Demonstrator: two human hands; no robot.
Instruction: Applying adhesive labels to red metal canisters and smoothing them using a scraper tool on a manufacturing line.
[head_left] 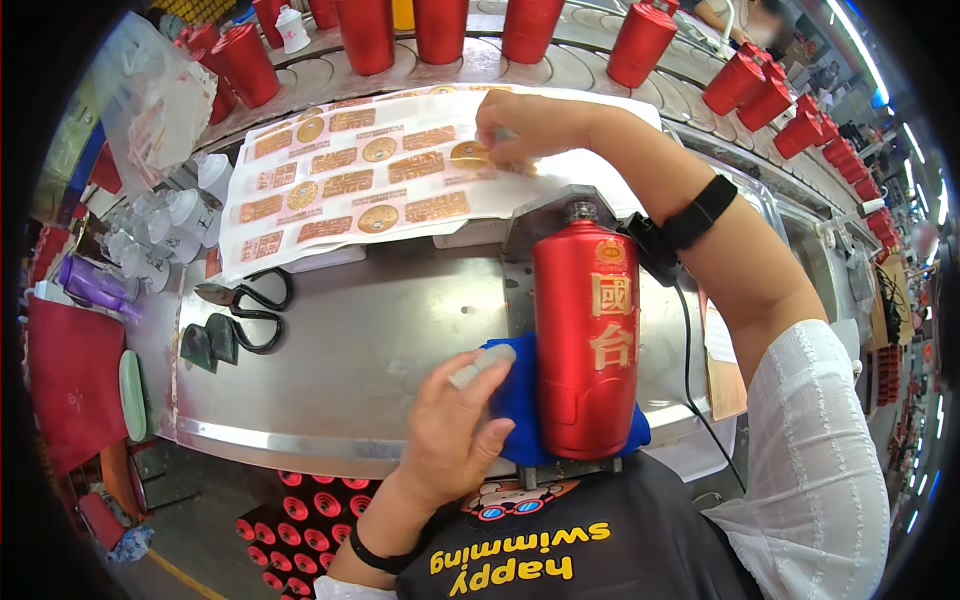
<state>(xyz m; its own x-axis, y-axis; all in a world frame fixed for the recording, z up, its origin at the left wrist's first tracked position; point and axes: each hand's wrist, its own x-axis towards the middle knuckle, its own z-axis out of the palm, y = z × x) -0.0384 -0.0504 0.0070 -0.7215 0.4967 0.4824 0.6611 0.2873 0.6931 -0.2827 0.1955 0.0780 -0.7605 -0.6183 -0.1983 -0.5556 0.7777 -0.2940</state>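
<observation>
Head view: 1 red bottle [585, 340] lies on its side in a metal cradle on the steel workbench [350, 340], its neck pointing away from the person, resting on a blue cloth [520, 400]. The left hand [455, 425] lies against the cloth just left of the bottle, fingers loosely curled and the fingertips covered with pale guards; it presses the cloth rather than gripping anything, steadying the bottle from the side.

The right hand [525, 125] is stretched well forward beyond the bottle's neck, forearm raised and bent at the elbow, wrist carrying a black strap. Its fingers are pinched closed on a round gold sticker [470, 155] at the near right part of a sticker sheet [350, 180], which spreads to the left of that hand.

The step in hand looks like lifting 1 label off its backing. As a judgement, the next move calls for peeling it clean without creasing, bringing it back over the bottle, and lining it up square on the red body while the left hand keeps the bottle from rolling.

Left of the left hand lie black scissors [250, 305]. Beyond the right hand, a row of upright red bottles [440, 30] stands on a conveyor.
</observation>
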